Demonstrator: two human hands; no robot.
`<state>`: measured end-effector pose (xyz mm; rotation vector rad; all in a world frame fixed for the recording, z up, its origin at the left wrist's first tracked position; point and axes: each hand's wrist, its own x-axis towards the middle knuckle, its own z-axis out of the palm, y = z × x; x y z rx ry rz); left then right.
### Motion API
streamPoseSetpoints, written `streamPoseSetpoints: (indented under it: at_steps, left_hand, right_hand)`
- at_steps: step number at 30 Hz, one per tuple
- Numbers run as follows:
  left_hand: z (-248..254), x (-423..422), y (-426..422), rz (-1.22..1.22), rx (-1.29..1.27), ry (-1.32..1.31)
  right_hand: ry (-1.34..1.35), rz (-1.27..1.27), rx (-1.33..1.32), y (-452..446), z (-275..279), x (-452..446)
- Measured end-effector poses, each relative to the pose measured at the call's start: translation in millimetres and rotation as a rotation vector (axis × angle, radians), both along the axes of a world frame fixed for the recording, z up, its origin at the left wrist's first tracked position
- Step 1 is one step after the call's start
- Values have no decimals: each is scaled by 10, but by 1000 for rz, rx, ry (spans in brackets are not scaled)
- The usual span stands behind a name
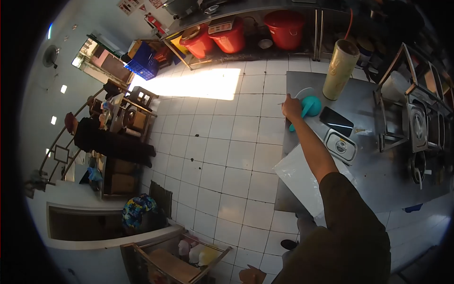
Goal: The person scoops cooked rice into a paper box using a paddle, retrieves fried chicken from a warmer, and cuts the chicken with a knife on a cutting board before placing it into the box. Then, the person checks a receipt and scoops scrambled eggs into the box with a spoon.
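Utensil (311,105), rounded and turquoise, shows by the right hand (292,108), grip unclear, over a smooth metal table (378,187).

At the metal table (378,191): one pale roll (339,71), one flat black device (335,119), one teal utensil (312,105), one plastic sheet (300,177). Beyond the table: three red tubs (284,33). Left of the table: two other people (109,141).

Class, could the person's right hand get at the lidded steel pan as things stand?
Probably yes: the right hand could draw back, since the lidded steel pan lies beside the forearm, its top largely unobstructed.
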<state>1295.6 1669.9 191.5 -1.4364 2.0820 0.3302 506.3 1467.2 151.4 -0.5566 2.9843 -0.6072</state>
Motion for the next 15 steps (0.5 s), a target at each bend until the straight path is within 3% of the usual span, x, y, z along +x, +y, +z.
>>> streamPoseSetpoints:
  at_steps: [1, 4, 6, 8, 9, 10, 11, 13, 15]
  left_hand:
    - [-68, 21, -40, 149, -14, 96]
    - [-339, 189, -96, 648, -47, 547]
    - [-550, 390, -145, 905, -26, 865]
    - [-788, 532, -279, 976, 124, 1056]
    - [-965, 572, -416, 920, 252, 1076]
    - [-1099, 552, -534, 689, 287, 1087]
    - [-1280, 511, -536, 617, 195, 1069]
    - [-1300, 133, -582, 723, 495, 1090]
    - [-1159, -198, -592, 555, 541, 938]
  right_hand:
    - [-126, -64, -98, 79, 256, 130]
    - [-73, -208, -302, 125, 252, 237]
    - [43, -56, -453, 272, 354, 488]
    - [-402, -17, -1003, 580, 918, 1234]
    - [-477, 5, -1105, 849, 1231, 1718]
    - [-557, 16, -1208, 1135, 1446, 2236]
    - [-646, 84, -1154, 1483, 1504, 2749]
    - [-677, 297, -923, 2208, 1248, 3624]
    - [-772, 449, -661, 2860, 742, 4458]
